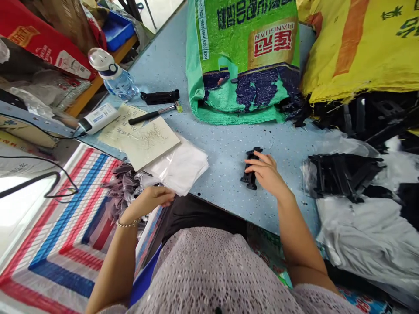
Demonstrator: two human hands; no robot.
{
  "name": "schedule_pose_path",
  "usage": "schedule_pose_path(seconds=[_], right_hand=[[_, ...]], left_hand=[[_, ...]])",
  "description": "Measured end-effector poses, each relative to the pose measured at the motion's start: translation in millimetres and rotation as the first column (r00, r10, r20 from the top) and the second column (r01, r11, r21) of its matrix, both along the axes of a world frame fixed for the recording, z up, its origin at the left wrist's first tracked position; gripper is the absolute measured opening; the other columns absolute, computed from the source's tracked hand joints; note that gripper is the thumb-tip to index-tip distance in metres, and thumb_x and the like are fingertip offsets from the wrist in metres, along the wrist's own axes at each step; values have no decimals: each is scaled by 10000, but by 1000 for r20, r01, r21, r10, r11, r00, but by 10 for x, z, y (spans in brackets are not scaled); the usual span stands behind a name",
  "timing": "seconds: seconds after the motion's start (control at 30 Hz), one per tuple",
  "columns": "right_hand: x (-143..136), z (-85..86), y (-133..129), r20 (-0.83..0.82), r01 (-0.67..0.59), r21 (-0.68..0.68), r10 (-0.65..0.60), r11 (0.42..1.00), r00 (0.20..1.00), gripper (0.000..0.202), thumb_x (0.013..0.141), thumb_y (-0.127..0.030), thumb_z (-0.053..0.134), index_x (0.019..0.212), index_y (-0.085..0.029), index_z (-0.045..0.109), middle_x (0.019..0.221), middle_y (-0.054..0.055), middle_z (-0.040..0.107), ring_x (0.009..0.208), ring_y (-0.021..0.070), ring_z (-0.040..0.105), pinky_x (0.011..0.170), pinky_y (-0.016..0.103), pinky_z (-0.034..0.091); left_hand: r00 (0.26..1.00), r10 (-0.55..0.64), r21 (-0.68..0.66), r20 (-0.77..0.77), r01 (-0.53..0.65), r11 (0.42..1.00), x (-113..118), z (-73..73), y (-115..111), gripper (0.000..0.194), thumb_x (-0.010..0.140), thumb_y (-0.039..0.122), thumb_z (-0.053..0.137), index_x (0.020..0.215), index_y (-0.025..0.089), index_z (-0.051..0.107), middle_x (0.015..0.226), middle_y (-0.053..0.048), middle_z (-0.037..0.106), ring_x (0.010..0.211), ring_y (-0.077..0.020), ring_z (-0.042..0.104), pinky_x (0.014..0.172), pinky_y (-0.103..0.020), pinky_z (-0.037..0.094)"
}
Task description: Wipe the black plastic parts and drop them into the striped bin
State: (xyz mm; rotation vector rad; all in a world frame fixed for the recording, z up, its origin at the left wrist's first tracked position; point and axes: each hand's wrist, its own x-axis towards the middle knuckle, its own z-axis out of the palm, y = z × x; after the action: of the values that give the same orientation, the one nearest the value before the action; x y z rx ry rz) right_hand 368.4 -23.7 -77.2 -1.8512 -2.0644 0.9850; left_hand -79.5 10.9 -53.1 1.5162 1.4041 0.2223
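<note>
My left hand (pixel 160 199) is at the table's near edge, fingers pressed together on the near corner of a stack of thin white plastic bags (pixel 186 163). How many bags it pinches cannot be made out. My right hand (pixel 266 172) lies over a black plastic part (pixel 250 179) with ridged ends, which rests on the table. Its fingers are stretched out and apart across the part's upper half; the thumb is hidden. Partly over the bags lies a beige pad (pixel 153 144) with dark specks on it.
Behind the pad are a black-handled screwdriver-like tool (pixel 144 117), a black part (pixel 160 97), a white box-shaped device (pixel 100 118) and a water bottle (pixel 113 76). A green sack (pixel 245 91) stands at the back. Bagged black pieces (pixel 343 174) lie right; a striped basket (pixel 49 235) stands lower left.
</note>
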Motion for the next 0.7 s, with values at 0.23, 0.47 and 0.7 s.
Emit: schedule_pose_path(seconds=[0.23,0.47,0.7], right_hand=[[-367,132,-354,166,489,-53,-475,871,864,643,952,-559,528,1443,-149,479,1410,244,529,1290,399,546,986,562,493],[-551,23,-460,236,479,-262,-426,838,873,706,872,-472,608,1471,-159,404,1350,221,562,1250,406,570,935,518,518],[-596,-77,-208,-282,457,-479,-625,749,728,582,751,-358,730,1290,-227,552,1264,113,614,1142,292,602,954,433,505]], left_hand=[[952,-90,414,-293,211,886,1027,-225,313,160,944,224,579,861,172,706,960,-126,674,922,-248,640,835,-388,559],[961,-88,457,-262,204,866,875,-215,336,110,886,254,682,831,194,608,1023,-106,672,1033,-280,612,929,-443,508],[985,82,173,-153,-55,983,837,-121,396,450,879,210,615,1326,160,596,878,-34,701,774,-175,659,762,-315,515]])
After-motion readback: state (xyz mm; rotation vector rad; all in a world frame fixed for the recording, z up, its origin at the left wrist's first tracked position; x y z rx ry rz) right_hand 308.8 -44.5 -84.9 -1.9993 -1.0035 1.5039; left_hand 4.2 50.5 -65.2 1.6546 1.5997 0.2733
